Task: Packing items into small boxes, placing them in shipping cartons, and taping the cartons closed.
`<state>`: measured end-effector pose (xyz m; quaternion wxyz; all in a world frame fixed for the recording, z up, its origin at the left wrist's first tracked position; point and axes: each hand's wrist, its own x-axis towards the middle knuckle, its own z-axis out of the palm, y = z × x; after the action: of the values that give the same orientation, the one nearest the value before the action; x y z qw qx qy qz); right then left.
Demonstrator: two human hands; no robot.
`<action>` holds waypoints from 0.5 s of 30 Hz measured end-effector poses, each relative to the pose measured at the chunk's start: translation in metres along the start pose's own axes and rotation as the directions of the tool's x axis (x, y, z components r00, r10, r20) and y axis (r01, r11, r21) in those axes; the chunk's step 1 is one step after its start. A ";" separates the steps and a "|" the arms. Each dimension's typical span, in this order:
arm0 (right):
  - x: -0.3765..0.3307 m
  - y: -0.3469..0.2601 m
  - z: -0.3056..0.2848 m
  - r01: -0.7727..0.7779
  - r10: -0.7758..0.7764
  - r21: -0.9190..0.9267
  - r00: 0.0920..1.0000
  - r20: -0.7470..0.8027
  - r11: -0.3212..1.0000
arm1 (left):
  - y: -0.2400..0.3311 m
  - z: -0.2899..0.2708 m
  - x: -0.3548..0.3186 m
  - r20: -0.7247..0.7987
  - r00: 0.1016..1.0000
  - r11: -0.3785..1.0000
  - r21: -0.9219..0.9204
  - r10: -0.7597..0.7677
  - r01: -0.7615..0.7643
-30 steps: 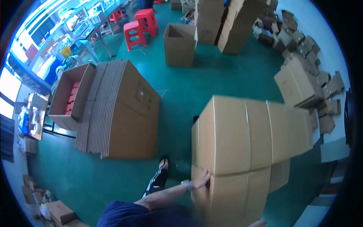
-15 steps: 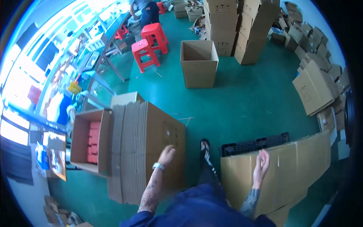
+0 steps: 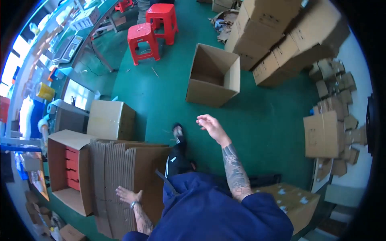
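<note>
From my remote seat, I see the stack of flattened cardboard [image 3: 114, 176] standing on edge in the lower left, close beside the wearer's body, its many layers packed side by side. Just left of it sits an open carton [image 3: 74, 138] with a column of red pieces inside, and beyond its far end is a closed carton [image 3: 102, 116]. The green floor [image 3: 261, 132] spreads ahead, bearing an upright box [image 3: 207, 92] with its top open. Farther out I find two red stools [image 3: 162, 12], tall piles of cartons [image 3: 265, 20] and a jumble of cardboard [image 3: 333, 100] along the right wall; a scale [image 3: 68, 50] rests on the bench at upper left. At lower right, a taped carton [image 3: 293, 213] shows beside the wearer's sleeve. The left hand [image 3: 128, 195] is over the stack's layered edges with fingers spread and thumb apart; I cannot tell whether it touches them. The right hand [image 3: 211, 125] hangs over the floor, nearest the upright box but apart from it, its forearm reaching forward and its fingers loosely bent, unclenched.
</note>
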<state>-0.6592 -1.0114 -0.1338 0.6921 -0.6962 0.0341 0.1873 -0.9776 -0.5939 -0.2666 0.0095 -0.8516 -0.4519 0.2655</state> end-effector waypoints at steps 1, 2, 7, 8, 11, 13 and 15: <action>0.031 0.011 -0.007 -0.008 0.009 -0.018 1.000 0.015 1.000 | -0.001 -0.006 -0.003 0.026 0.998 0.998 0.010 -0.060 0.060; 0.062 0.027 -0.014 -0.115 0.114 0.175 0.993 0.018 0.978 | 0.000 -0.004 -0.007 0.042 0.993 0.993 0.037 -0.112 0.110; 0.197 0.109 -0.082 -0.324 0.570 0.622 0.785 -0.244 0.713 | 0.012 -0.022 -0.013 0.264 0.918 0.952 0.156 -0.297 0.263; 0.211 0.131 -0.086 -0.333 0.686 0.713 0.671 -0.280 0.617 | 0.008 -0.032 -0.014 0.288 0.881 0.926 0.175 -0.374 0.336; 0.281 0.168 -0.111 -0.195 0.668 0.767 0.647 -0.368 0.611 | 0.037 -0.088 -0.010 0.241 0.899 0.927 0.006 -0.366 0.376; 0.324 0.178 -0.136 -0.130 0.656 0.815 0.671 -0.346 0.564 | 0.052 -0.109 -0.013 -0.037 0.990 0.833 -0.536 0.137 -0.135; 0.341 0.210 -0.202 -0.081 0.642 0.889 0.722 -0.259 0.450 | 0.168 -0.186 -0.017 0.210 0.973 0.647 -0.756 0.099 0.098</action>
<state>-0.3638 -1.1442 -0.4442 0.8292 -0.2762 0.4787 0.0839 -0.7708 -0.6652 -0.1420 -0.4020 -0.7395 -0.5191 0.1486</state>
